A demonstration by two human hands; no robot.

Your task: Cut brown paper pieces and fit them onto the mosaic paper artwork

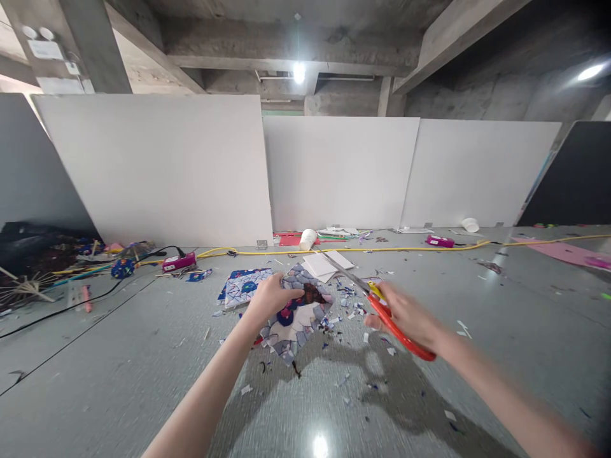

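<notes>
My left hand [275, 295] grips a patterned sheet [298, 318], grey-blue and white with dark blue and brown patches; whether it is paper or cloth I cannot tell. In my right hand [405, 312] is a pair of scissors [396, 329] with red and yellow handles. Its long blades point up and left, apart from the sheet. The right hand is somewhat blurred. Beside the left hand lie blue and white patterned pieces [243, 286]. White square sheets [327, 266] rest just beyond the scissors' blades. Small scraps [351, 308] are scattered under and between the hands.
A yellow cable [372, 250] crosses the floor before white panels [338, 172]. A white paper cup [308, 239] lies on its side. Purple power boxes [179, 261] sit along the cable. At left are a black cord [102, 294] and a bundle of thin sticks [28, 286].
</notes>
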